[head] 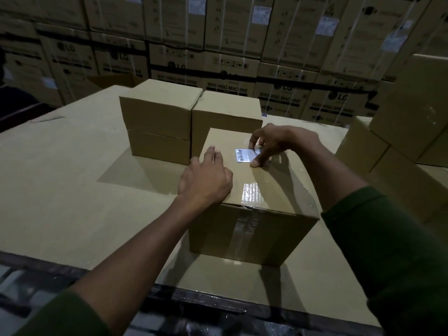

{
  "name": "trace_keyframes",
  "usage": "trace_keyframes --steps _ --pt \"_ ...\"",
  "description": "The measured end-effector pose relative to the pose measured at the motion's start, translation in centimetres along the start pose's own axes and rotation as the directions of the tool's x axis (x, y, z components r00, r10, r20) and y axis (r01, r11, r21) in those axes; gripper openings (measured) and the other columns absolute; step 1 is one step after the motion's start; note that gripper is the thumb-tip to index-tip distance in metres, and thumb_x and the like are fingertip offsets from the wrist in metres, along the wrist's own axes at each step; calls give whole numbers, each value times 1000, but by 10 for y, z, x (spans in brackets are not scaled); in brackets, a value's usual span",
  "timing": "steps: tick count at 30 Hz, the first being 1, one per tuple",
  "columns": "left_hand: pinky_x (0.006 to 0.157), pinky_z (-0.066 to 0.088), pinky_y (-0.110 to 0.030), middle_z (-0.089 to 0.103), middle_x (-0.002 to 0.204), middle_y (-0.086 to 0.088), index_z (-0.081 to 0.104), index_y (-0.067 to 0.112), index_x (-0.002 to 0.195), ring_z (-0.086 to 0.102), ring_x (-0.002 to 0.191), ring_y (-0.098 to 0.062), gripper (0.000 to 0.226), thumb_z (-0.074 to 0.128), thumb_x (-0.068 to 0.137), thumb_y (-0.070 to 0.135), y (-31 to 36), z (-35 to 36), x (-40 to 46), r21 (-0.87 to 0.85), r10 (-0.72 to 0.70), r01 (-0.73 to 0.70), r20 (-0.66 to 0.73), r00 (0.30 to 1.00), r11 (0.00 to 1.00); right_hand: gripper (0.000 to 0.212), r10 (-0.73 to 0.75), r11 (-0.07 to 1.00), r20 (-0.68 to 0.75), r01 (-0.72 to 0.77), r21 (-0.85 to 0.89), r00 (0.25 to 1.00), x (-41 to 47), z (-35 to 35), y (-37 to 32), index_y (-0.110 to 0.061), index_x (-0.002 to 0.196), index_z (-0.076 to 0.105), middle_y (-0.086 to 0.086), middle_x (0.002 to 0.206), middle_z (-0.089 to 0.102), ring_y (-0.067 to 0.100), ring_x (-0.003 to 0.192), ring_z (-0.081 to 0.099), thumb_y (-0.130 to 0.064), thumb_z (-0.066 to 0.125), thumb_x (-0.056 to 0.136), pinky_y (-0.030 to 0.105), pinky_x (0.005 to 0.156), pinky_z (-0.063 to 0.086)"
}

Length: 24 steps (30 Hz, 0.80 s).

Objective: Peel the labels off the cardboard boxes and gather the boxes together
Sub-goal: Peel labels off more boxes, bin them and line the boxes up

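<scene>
A taped cardboard box [261, 224] stands nearest me on a broad cardboard surface [72, 180]. On its top lies a white barcode label [243, 155]. My right hand [274, 144] pinches the label's right end between thumb and fingers. My left hand [206, 180] lies flat on the box's top left edge, fingers spread, holding nothing. Two more plain boxes stand just behind: one at the left [157, 122] and one at the right [225, 112], side by side and touching.
More cardboard boxes [397, 132] are stacked at the right. A wall of large washing machine cartons [228, 57] fills the background. The surface's front edge drops to a dark strapped pallet load [72, 282] below.
</scene>
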<state>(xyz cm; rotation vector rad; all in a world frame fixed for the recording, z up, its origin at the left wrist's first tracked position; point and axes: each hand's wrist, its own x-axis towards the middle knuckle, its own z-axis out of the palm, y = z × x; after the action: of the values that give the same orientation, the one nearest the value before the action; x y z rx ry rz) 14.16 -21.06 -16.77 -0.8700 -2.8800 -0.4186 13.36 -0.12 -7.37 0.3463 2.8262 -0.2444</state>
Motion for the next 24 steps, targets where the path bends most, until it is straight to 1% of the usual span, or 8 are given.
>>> trace_keyframes --steps 2,6,10,14,18,19,22,24 --pt "104 40 -48 13 167 -2 21 16 157 37 137 -40 62 27 102 44 0 0 2 -3 -2 2 7 1000 1000 54 17 1000 20 -17 -3 1000 2 -1 -2 -29 118 60 2 122 51 27 111 54 -40 87 73 27 66 44" --pt "106 38 -49 13 168 -2 22 16 157 35 139 -39 61 27 102 43 1 0 6 -14 -11 11 26 1000 1000 55 40 999 53 -39 -27 998 6 -3 -5 -26 121 56 1 120 48 28 113 51 -35 86 77 39 87 51" --pt "105 39 -49 14 167 -3 23 15 156 37 137 -40 61 26 102 43 0 1 10 -3 -5 5 35 999 1000 58 67 998 102 -66 -13 993 10 -6 -7 -25 127 54 4 126 50 30 115 52 -30 85 78 46 97 53" --pt "106 38 -50 14 167 -3 23 15 156 36 137 -40 62 25 101 43 -1 3 16 -7 -11 12 54 998 1000 62 84 996 128 -85 -2 988 15 -7 -8 -25 128 51 7 129 52 31 113 55 -27 86 77 48 97 53" --pt "104 39 -50 15 167 -2 27 14 154 36 136 -39 61 26 101 43 0 3 20 -5 -13 13 57 998 1000 61 97 995 105 -96 -7 990 19 -7 -7 -35 112 50 3 128 53 28 107 57 -34 92 67 48 91 55" --pt "104 40 -50 16 166 -2 28 14 154 36 137 -39 60 26 100 43 0 3 20 -5 -12 12 55 998 1000 62 96 995 103 -96 -9 990 20 -6 -5 -36 111 50 3 127 53 27 105 57 -35 92 66 48 91 56" --pt "103 41 -51 17 166 -2 29 14 153 36 137 -39 61 27 100 44 0 3 21 -11 -9 9 47 999 1000 64 76 997 80 -74 -21 994 20 -4 -4 -33 115 47 3 127 50 25 102 56 -36 91 68 44 88 57" --pt "104 41 -52 17 166 -3 29 15 154 36 138 -39 61 28 100 45 -1 3 21 -20 -7 8 48 999 1000 63 60 998 34 -60 -22 998 18 -2 -2 -31 114 45 3 124 45 26 104 54 -36 90 70 40 86 57"
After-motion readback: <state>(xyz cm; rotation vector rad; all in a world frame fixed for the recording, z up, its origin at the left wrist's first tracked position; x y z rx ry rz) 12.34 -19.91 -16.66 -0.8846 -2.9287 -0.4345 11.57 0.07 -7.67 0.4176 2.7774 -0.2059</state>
